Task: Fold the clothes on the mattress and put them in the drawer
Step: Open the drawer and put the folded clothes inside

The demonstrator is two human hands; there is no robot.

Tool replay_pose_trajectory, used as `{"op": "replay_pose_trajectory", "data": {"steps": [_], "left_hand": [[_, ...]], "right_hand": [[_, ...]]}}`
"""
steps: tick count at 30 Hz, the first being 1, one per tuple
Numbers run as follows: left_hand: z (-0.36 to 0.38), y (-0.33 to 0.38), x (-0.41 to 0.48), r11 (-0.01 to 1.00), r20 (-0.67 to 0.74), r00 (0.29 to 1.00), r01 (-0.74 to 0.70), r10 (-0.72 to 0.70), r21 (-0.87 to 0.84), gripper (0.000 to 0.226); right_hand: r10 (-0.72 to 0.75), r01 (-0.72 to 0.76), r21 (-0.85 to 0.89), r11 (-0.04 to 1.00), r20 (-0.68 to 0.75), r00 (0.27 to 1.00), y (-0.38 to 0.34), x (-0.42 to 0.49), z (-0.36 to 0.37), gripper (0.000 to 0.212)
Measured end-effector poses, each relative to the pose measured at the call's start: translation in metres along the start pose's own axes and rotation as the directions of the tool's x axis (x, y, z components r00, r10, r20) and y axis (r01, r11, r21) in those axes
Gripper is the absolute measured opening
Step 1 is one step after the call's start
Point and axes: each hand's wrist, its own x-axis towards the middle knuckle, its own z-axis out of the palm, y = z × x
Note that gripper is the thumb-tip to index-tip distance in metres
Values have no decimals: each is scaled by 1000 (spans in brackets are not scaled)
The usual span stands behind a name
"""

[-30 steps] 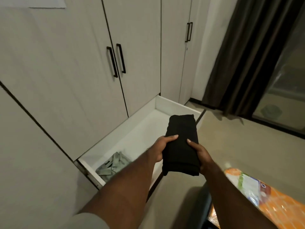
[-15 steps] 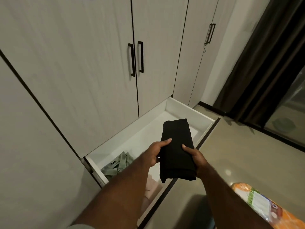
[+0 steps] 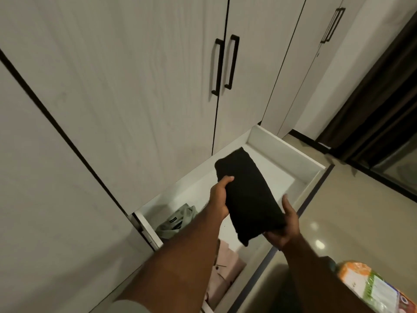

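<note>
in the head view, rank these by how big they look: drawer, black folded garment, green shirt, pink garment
1. drawer
2. black folded garment, held nearer the camera, which may enlarge it
3. pink garment and green shirt: both partly hidden, so unranked

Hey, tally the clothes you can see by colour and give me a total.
black garment, held over the drawer: 1
grey-green shirt, in the drawer: 1
pink garment, in the drawer: 1
Total: 3
</note>
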Motion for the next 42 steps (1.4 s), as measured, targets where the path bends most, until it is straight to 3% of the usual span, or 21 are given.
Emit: {"op": "replay_pose_trajectory", "data": {"steps": [2, 6, 14, 19, 27, 35, 38, 42], "left_hand": [[-8, 9, 19, 991, -27, 998, -55, 52, -121, 42], [-33, 23, 44, 974, -74, 995, -86, 72, -211, 38], [-72, 17, 79, 984, -157, 987, 14, -42, -177, 34], [-80, 8, 101, 988, -151, 976, 150, -155, -49, 36], [-102, -42, 143, 949, -238, 924, 313, -300, 21, 25], [-129, -109, 179, 855, -413, 797, 513, -441, 76, 26], [-133, -129, 186, 851, -426, 781, 523, -457, 47, 12], [-133, -143, 190, 857, -451, 775, 514, -442, 44, 13]], "right_hand": [[-80, 88, 85, 992, -98, 992, 10, 18, -1, 89], [-114, 106, -58, 993, -178, 977, 27, 50, 14, 76], [-63, 82, 91, 993, -192, 979, 73, 85, 25, 69], [-87, 61, -100, 993, -278, 957, 64, 97, 10, 50], [-147, 4, -367, 930, -362, 921, 39, 148, -62, 50], [-83, -191, -390, 901, -586, 806, 89, 202, -132, 72], [-97, -238, -408, 882, -649, 755, 103, 218, -148, 72], [-101, -273, -397, 876, -705, 702, 107, 237, -153, 69]]}}
